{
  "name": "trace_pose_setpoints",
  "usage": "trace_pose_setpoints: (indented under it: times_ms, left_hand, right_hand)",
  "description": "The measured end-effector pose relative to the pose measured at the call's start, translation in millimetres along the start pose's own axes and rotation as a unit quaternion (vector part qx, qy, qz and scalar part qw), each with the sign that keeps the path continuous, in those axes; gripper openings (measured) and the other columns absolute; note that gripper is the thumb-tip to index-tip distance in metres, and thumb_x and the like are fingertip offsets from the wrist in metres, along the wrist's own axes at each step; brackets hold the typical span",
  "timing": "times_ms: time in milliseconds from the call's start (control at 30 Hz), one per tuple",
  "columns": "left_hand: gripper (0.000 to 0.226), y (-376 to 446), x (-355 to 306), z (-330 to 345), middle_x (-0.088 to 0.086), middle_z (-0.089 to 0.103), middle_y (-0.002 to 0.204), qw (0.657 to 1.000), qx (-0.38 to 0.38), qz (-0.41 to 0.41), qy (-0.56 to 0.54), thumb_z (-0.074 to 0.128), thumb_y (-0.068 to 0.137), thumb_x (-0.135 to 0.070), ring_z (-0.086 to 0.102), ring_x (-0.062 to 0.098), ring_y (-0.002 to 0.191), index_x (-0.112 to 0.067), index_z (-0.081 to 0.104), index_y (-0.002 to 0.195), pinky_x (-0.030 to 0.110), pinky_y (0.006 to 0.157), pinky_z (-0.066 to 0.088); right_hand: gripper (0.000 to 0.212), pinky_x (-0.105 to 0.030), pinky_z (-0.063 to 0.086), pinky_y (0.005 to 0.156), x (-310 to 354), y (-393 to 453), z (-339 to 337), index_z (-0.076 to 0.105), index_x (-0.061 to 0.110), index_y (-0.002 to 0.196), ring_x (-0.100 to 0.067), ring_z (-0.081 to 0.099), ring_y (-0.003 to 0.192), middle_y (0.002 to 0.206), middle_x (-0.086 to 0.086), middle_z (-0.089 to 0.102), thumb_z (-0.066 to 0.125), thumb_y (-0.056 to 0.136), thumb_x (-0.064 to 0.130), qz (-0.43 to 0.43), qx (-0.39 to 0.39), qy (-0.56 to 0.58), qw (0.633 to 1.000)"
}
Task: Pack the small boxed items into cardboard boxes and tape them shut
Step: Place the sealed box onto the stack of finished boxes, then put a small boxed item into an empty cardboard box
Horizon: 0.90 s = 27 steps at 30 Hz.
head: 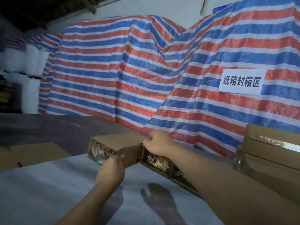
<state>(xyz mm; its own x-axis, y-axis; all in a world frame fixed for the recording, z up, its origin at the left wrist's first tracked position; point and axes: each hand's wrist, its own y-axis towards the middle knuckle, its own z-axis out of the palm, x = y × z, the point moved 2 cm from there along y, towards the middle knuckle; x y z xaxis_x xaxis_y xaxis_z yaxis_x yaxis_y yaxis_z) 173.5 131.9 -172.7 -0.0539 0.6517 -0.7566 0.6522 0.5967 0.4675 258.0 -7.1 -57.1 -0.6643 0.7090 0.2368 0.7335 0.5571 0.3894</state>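
Observation:
A brown cardboard box (116, 142) lies on its side on a white foam sheet (48, 189), its open face toward me. Packets in shiny wrappers (101, 153) show inside it. My left hand (112, 171) pinches the lower edge of the box's front flap. My right hand (155, 142) grips the flap's upper right corner at the box's top edge. To the right stands a second open box (170, 173) with a packet (159, 160) inside; my right forearm crosses over it.
A stack of taped cardboard boxes (269, 153) stands at the right. A flat cardboard sheet (30, 154) lies at the left. Behind the dark table (48, 129) hangs a red, white and blue striped tarpaulin (146, 70) with a white sign (241, 82).

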Motion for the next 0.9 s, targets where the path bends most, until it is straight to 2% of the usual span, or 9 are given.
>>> trace_pose_setpoints:
  times_ms: [100,167,233,300,400,500,633,800,900]
  left_hand:
    - [0.059,4.4,16.7,-8.7,0.021,0.069,0.098,0.998,-0.031,-0.045,0.015,0.025,0.105,-0.044,0.063,0.038,0.095,-0.004,0.066,0.092,0.041,0.08,0.05]
    - [0.069,4.1,17.7,-10.9,0.024,0.068,0.107,0.994,-0.053,-0.092,0.009,0.018,0.103,-0.051,0.062,0.038,0.103,-0.002,0.067,0.103,0.039,0.083,0.046]
    - [0.07,3.7,18.5,-8.9,0.023,0.068,0.11,0.991,-0.072,-0.115,0.015,0.015,0.103,-0.051,0.061,0.037,0.105,-0.005,0.067,0.11,0.038,0.085,0.045]
    - [0.058,4.5,20.6,-6.6,0.02,0.066,0.115,0.99,-0.089,-0.104,0.008,0.021,0.103,-0.048,0.061,0.037,0.107,-0.009,0.062,0.116,0.04,0.09,0.045]
    - [0.043,8.7,24.7,-4.6,0.018,0.059,0.122,0.99,-0.103,-0.093,-0.021,0.032,0.103,-0.04,0.057,0.035,0.109,-0.007,0.054,0.119,0.042,0.094,0.045]
    - [0.039,8.7,25.9,-3.7,0.017,0.052,0.126,0.989,-0.105,-0.091,-0.039,0.035,0.102,-0.036,0.055,0.033,0.109,-0.004,0.051,0.118,0.041,0.091,0.044]
    - [0.036,8.5,26.1,-7.0,0.013,0.052,0.127,0.988,-0.13,-0.079,-0.023,0.036,0.101,-0.036,0.054,0.028,0.11,-0.009,0.051,0.119,0.04,0.093,0.044]
    - [0.039,9.3,23.7,-16.4,0.017,0.048,0.136,0.979,-0.177,-0.096,-0.024,0.041,0.1,-0.029,0.048,0.036,0.12,-0.004,0.05,0.129,0.045,0.1,0.038]
    - [0.04,12.0,23.9,-31.3,0.019,0.045,0.138,0.97,-0.208,-0.111,-0.051,0.045,0.099,-0.024,0.048,0.039,0.121,-0.003,0.047,0.133,0.049,0.1,0.038]
  right_hand:
    - [0.064,-0.035,0.045,0.09,19.5,28.6,48.3,0.049,0.017,0.141,-0.029,0.054,0.122,0.14,-0.007,0.053,0.052,0.09,0.054,0.002,0.039,-0.035,0.999]
    - [0.069,-0.042,0.044,0.103,33.3,40.8,73.3,0.045,0.02,0.143,-0.031,0.049,0.13,0.145,-0.008,0.049,0.057,0.085,0.056,0.0,0.035,-0.022,0.999]
    - [0.064,-0.046,0.043,0.106,45.6,51.8,95.3,0.047,0.022,0.14,-0.032,0.048,0.13,0.142,-0.008,0.05,0.061,0.085,0.053,-0.008,0.022,-0.026,0.999]
    - [0.056,-0.05,0.04,0.107,55.0,63.1,113.5,0.046,0.021,0.141,-0.034,0.046,0.131,0.143,-0.011,0.049,0.058,0.091,0.045,-0.005,0.014,-0.051,0.999]
    - [0.052,-0.057,0.036,0.107,63.1,76.8,133.7,0.048,0.02,0.137,-0.037,0.042,0.132,0.141,-0.012,0.047,0.059,0.092,0.044,0.022,0.059,-0.084,0.994]
    - [0.043,-0.059,0.035,0.104,62.6,79.4,148.3,0.054,0.018,0.129,-0.038,0.041,0.131,0.137,-0.015,0.049,0.053,0.093,0.041,0.026,0.062,-0.063,0.996]
    - [0.03,-0.046,0.048,0.096,64.7,71.3,148.4,0.063,0.012,0.112,-0.035,0.057,0.115,0.119,-0.015,0.062,0.048,0.098,0.033,-0.011,0.016,-0.078,0.997]
    - [0.014,-0.032,0.043,0.071,62.3,50.4,119.4,0.066,0.014,0.098,-0.028,0.064,0.095,0.102,-0.01,0.067,0.056,0.093,0.021,-0.009,0.001,-0.087,0.996]
    - [0.014,-0.026,0.041,0.058,51.5,32.9,95.4,0.055,0.019,0.081,-0.013,0.054,0.068,0.085,-0.003,0.06,0.052,0.094,0.014,0.004,-0.008,-0.024,1.0]
